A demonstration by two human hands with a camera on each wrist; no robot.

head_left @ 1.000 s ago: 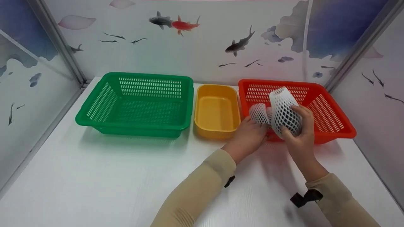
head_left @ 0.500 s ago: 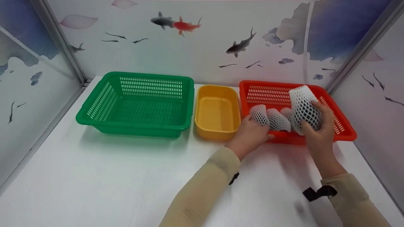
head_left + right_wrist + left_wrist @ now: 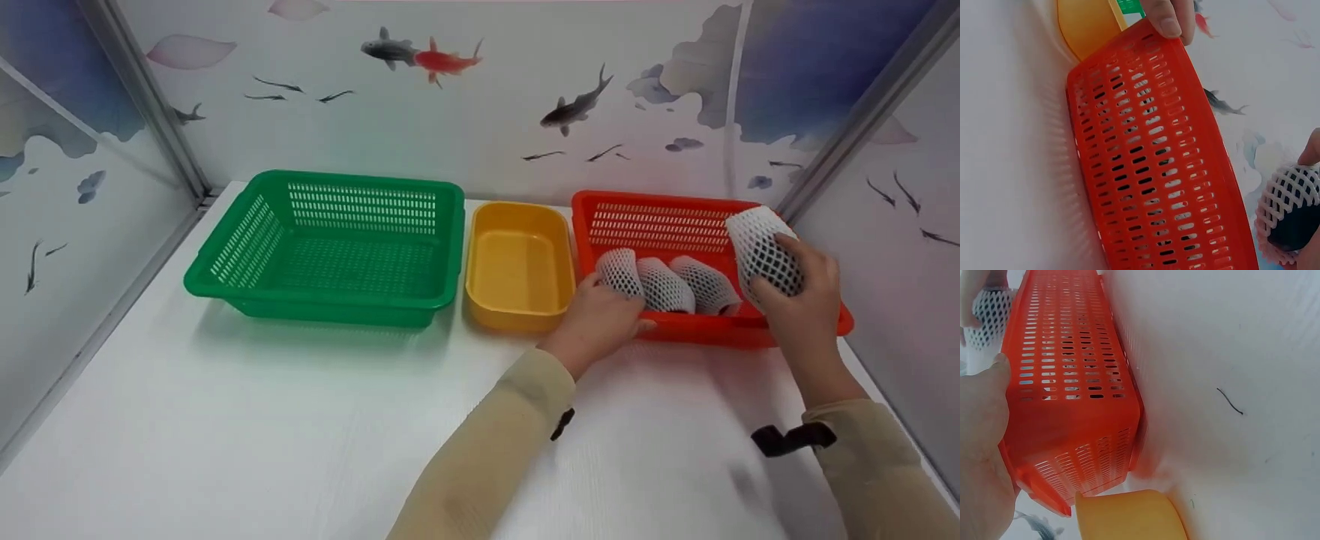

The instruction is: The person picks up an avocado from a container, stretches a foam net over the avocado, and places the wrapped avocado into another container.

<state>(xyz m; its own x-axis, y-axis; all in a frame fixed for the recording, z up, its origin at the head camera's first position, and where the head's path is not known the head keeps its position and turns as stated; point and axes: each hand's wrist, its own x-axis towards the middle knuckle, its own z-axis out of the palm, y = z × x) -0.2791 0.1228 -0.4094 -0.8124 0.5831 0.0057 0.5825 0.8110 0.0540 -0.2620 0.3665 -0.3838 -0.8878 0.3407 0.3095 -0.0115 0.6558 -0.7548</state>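
My right hand (image 3: 814, 304) holds a dark rounded item in a white foam net sleeve (image 3: 763, 247) above the right end of the red basket (image 3: 697, 328), thumb on the near side. The right wrist view shows the item's dark end (image 3: 1294, 228) through the sleeve's opening. My left hand (image 3: 602, 319) grips the basket's front rim near its left corner, thumb outside on the red wall. Inside the basket, a row of three more sleeved items lies along the front wall: a left one (image 3: 621, 271) partly behind my left fingers, a middle one (image 3: 664, 286) and a right one (image 3: 705, 285).
A yellow tub (image 3: 517, 266) stands just left of the red basket. Farther left sits a green basket (image 3: 330, 306) with slotted walls. All stand on a white table (image 3: 315, 420) before a back panel (image 3: 465, 135) printed with fish.
My right hand has moved to the right with the sleeved item, uncovering the middle and right sleeved items in the basket. My left hand stays at the rim.
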